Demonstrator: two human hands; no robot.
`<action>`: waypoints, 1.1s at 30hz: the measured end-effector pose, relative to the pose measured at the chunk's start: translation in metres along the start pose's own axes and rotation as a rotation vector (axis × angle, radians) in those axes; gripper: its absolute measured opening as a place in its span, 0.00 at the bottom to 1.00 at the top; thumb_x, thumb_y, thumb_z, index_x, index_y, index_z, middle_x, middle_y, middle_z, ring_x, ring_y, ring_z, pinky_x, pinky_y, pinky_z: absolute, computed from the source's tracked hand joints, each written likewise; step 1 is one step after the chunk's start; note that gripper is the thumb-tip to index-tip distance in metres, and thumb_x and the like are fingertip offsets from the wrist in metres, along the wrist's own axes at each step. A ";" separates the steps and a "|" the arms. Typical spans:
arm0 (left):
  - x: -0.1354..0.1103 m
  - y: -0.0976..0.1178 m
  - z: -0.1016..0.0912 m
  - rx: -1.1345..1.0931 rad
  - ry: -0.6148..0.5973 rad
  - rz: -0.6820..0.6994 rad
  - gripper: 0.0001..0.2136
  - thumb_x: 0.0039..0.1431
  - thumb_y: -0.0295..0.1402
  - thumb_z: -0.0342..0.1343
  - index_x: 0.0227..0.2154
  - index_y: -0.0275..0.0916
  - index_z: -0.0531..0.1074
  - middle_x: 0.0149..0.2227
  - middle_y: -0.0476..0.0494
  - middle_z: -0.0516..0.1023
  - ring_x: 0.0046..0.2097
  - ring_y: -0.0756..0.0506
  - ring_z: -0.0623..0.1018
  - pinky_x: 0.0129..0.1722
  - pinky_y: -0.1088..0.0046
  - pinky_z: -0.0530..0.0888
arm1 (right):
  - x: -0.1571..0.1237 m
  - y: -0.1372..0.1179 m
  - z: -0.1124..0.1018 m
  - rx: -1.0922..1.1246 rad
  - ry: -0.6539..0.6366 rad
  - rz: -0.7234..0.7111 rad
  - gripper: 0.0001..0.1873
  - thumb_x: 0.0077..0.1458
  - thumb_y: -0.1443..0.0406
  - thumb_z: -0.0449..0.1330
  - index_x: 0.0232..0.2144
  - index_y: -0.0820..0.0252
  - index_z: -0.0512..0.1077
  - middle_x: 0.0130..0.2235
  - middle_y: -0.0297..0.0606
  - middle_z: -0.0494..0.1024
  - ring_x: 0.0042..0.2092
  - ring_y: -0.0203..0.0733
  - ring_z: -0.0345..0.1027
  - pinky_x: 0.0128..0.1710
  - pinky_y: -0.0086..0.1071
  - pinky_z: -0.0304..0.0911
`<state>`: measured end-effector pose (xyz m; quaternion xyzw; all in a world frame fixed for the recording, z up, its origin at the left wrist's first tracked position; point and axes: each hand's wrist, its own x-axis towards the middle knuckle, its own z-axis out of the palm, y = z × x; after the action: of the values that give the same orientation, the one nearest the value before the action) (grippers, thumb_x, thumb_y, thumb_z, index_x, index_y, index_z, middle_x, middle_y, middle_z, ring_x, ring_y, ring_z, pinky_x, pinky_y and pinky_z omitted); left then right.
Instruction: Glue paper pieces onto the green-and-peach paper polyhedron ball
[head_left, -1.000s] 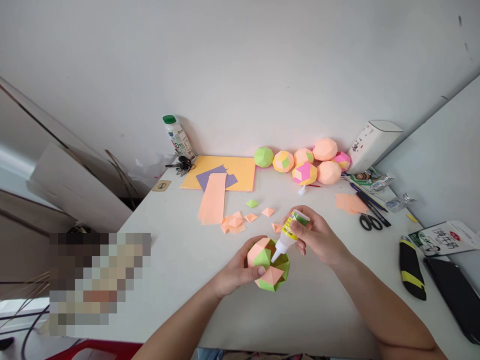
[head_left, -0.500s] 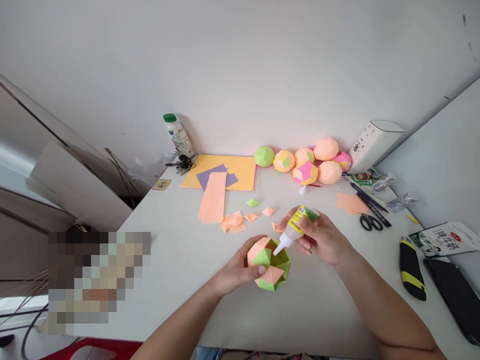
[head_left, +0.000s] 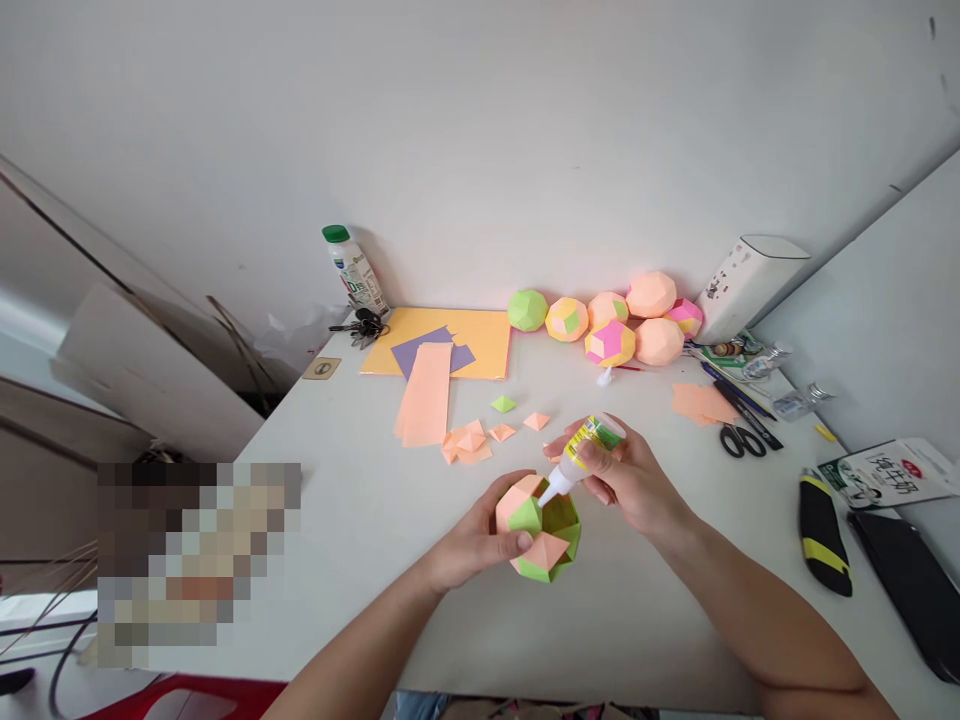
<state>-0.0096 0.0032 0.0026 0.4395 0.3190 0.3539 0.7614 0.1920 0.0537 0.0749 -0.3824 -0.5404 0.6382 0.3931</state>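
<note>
My left hand [head_left: 471,545] grips an unfinished paper ball [head_left: 538,528] of peach and green facets, open at the top, just above the white table [head_left: 360,520]. My right hand [head_left: 630,478] holds a small glue bottle [head_left: 581,453] with a yellow-green label, tilted down to the left. Its white nozzle touches the upper left rim of the ball's opening. Small folded peach and green paper pieces [head_left: 487,432] lie on the table just beyond the ball.
Several finished paper balls [head_left: 611,322] line the wall. Orange, purple and peach sheets [head_left: 442,355], keys [head_left: 364,325] and a bottle [head_left: 352,270] lie at the back left. Scissors [head_left: 739,440], pens, a utility knife [head_left: 823,535] and a white box [head_left: 750,285] sit on the right.
My right hand has shifted the glue bottle so its nozzle moved from inside the ball's opening up to the upper left rim. My left hand and the ball stayed put.
</note>
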 end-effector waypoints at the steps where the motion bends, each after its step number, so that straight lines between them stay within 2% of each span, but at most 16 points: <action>1: 0.000 0.000 0.000 -0.003 0.003 -0.002 0.36 0.47 0.42 0.65 0.57 0.41 0.56 0.54 0.35 0.69 0.54 0.34 0.70 0.51 0.55 0.67 | 0.000 0.000 0.000 0.007 0.016 0.010 0.15 0.54 0.53 0.62 0.35 0.58 0.70 0.36 0.39 0.79 0.17 0.25 0.49 0.17 0.27 0.44; 6: 0.000 0.000 0.000 -0.006 0.005 0.003 0.36 0.47 0.43 0.65 0.57 0.41 0.57 0.54 0.35 0.69 0.54 0.33 0.70 0.50 0.55 0.67 | 0.001 0.000 0.002 0.032 0.056 0.040 0.17 0.53 0.51 0.62 0.34 0.59 0.69 0.37 0.41 0.80 0.17 0.24 0.47 0.16 0.26 0.43; 12: 0.000 0.000 0.000 -0.005 0.003 0.007 0.36 0.47 0.43 0.65 0.57 0.41 0.57 0.53 0.35 0.69 0.54 0.33 0.70 0.51 0.55 0.67 | 0.001 0.002 0.001 0.075 0.046 0.040 0.18 0.53 0.51 0.62 0.35 0.59 0.69 0.37 0.42 0.80 0.16 0.25 0.47 0.14 0.26 0.43; 27: 0.000 -0.001 0.000 0.001 0.002 0.022 0.35 0.48 0.42 0.65 0.57 0.41 0.58 0.52 0.35 0.70 0.54 0.33 0.70 0.50 0.55 0.68 | -0.005 0.003 0.004 0.016 0.012 -0.112 0.12 0.55 0.57 0.62 0.34 0.59 0.69 0.38 0.41 0.80 0.17 0.25 0.51 0.16 0.26 0.48; 33: 0.001 0.000 0.001 -0.016 -0.003 0.028 0.35 0.47 0.43 0.65 0.57 0.41 0.58 0.52 0.35 0.70 0.54 0.32 0.70 0.50 0.54 0.67 | -0.010 -0.002 0.006 -0.038 -0.020 -0.161 0.12 0.55 0.57 0.63 0.36 0.58 0.69 0.38 0.41 0.80 0.18 0.27 0.53 0.17 0.27 0.55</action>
<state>-0.0088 0.0036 0.0032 0.4385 0.3089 0.3663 0.7604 0.1909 0.0424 0.0779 -0.3389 -0.5853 0.5977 0.4303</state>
